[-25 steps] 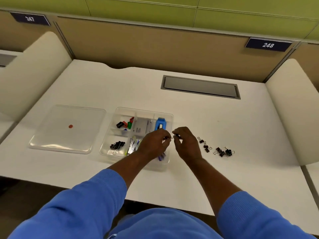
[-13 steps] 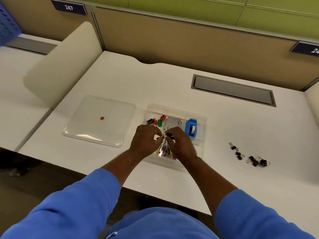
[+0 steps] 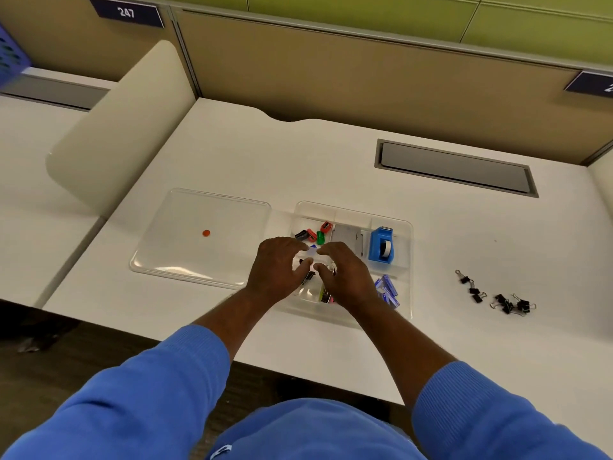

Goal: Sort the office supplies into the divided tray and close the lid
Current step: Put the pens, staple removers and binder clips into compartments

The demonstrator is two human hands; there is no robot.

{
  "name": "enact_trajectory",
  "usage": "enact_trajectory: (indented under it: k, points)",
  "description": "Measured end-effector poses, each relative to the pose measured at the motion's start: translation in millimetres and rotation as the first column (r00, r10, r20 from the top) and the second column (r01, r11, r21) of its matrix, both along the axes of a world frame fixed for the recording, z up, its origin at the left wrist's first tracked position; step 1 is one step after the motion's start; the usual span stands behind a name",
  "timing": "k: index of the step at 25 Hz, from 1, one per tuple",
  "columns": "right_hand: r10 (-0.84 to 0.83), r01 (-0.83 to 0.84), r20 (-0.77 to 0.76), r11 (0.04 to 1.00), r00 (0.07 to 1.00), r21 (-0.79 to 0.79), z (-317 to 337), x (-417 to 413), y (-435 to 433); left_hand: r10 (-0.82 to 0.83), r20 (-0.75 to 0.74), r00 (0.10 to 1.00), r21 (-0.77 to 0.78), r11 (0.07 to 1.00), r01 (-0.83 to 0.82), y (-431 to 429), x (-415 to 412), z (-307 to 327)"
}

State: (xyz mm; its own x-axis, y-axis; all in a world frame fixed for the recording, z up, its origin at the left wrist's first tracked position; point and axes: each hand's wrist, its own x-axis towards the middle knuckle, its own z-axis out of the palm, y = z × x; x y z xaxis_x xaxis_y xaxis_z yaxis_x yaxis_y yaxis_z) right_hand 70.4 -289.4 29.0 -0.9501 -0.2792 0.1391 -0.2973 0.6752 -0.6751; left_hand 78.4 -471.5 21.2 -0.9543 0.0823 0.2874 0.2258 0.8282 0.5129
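The clear divided tray (image 3: 410, 260) lies on the white desk, with its flat clear lid (image 3: 199, 240) to its left. My left hand (image 3: 275, 272) and my right hand (image 3: 346, 277) hover side by side over the tray's front left compartments, fingers apart and nothing held. Black binder clips (image 3: 309, 277) show between the hands, and coloured clips (image 3: 326, 296) sit under my right hand. The tray also holds small sharpeners (image 3: 315, 234), a grey box (image 3: 346, 239), a blue tape dispenser (image 3: 381, 249) and blue staple boxes (image 3: 387, 290).
Several loose black binder clips (image 3: 509, 305) lie on the desk right of the tray, with a few more (image 3: 471, 288) beside them. A grey cable hatch (image 3: 454, 167) is set in the desk at the back. A cream divider (image 3: 116, 127) stands at the left.
Both hands were pinched together on a small clip; they moved left over the tray and now their fingers have spread apart. The view has shifted left.
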Motion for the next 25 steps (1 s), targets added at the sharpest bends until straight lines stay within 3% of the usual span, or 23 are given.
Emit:
enact_trajectory:
  k: [6, 16, 22, 25]
  points:
    - [-0.064, 0.065, -0.071, 0.998, 0.995, 0.011, -2.6, 3.6, 53.2, -0.141, 0.005, 0.990, -0.005, 0.990, 0.141, 46.4, -13.0, 8.6]
    - [-0.189, 0.192, -0.114, 0.981, 0.975, 0.016, -7.7, 8.6, 218.1, -0.197, 0.071, 0.978, -0.030, 0.979, 0.200, 209.1, -32.0, 15.1]
    - [-0.298, 0.299, -0.063, 0.954, 0.952, -0.004, -25.8, 15.2, 302.1, -0.321, 0.138, 0.937, -0.041, 0.943, 0.330, 292.2, -29.4, 3.2]
    - [-0.382, 0.383, -0.019, 0.922, 0.924, 0.065, -35.2, 21.2, 347.5, -0.371, 0.180, 0.911, -0.050, 0.921, 0.386, 327.4, -26.3, -9.2]
